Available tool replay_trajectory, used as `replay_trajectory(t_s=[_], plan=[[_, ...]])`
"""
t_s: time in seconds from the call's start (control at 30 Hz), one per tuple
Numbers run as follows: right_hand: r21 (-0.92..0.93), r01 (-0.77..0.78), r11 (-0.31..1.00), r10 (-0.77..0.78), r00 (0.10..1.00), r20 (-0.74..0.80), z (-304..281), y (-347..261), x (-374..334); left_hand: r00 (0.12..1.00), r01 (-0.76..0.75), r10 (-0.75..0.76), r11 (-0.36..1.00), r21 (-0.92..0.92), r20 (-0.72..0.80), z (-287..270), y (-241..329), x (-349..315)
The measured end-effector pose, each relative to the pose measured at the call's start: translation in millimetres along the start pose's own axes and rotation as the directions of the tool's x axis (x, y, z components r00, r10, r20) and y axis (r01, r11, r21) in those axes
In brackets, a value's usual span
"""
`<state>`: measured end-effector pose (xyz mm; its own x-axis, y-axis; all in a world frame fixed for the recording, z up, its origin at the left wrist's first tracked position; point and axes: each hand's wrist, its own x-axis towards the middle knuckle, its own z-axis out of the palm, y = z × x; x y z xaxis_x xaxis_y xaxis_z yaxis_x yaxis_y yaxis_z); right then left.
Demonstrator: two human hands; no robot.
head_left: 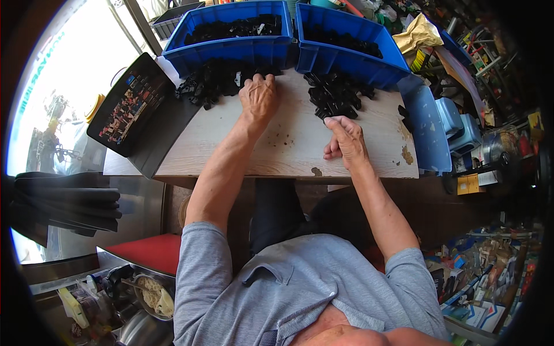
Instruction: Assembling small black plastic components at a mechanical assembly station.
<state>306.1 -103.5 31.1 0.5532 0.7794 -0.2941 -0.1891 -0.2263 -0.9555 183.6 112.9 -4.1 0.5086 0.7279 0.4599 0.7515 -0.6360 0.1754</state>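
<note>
Small black plastic-looking parts lie heaped on the pale wooden table (231,151). My left hand (259,99) reaches to the right end of the left heap (214,82), its fingers bent down among the dark pieces; the fingertips are partly hidden. Close to the near edge of the right heap (334,95), my right hand (347,141) is closed, thumb and forefinger pressed together and the other fingers curled. Whatever it pinches is too small to make out. Behind each heap stands a blue bin, the left bin (231,51) and the right bin (353,62), both holding more black parts.
A tablet (131,106) with a lit screen leans in a dark folding cover at the table's left. Light blue plastic containers (430,124) hang beside the right edge. Worn brown patches mark the tabletop. Crowded shelves and loose goods (490,265) fill the right side.
</note>
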Motion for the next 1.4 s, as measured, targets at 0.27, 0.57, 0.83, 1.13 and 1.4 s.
replay_trajectory(t_s=[0.27,0.57,0.83,1.13,1.4], plan=[[-0.097,0.04,0.994,-0.038,0.999,0.025,0,2,3,0.991,-0.116,0.111,0.991,-0.062,-0.067,-10,-11,-30],[-0.276,-0.002,0.961,0.012,0.999,0.035,7,-4,4,0.996,-0.084,0.069,0.843,-0.531,-0.048,-39,1,-66],[-0.317,0.012,0.948,0.002,0.999,0.042,5,3,7,0.907,-0.364,0.413,0.663,-0.654,-0.085,-36,35,-73],[-0.368,0.011,0.93,0.0,1.0,0.03,9,-1,3,0.882,-0.376,0.464,0.59,-0.714,-0.081,-38,27,-74],[-0.372,0.04,0.928,-0.02,0.998,0.058,6,2,6,0.811,-0.485,0.58,0.591,-0.645,-0.078,-36,37,-69]])
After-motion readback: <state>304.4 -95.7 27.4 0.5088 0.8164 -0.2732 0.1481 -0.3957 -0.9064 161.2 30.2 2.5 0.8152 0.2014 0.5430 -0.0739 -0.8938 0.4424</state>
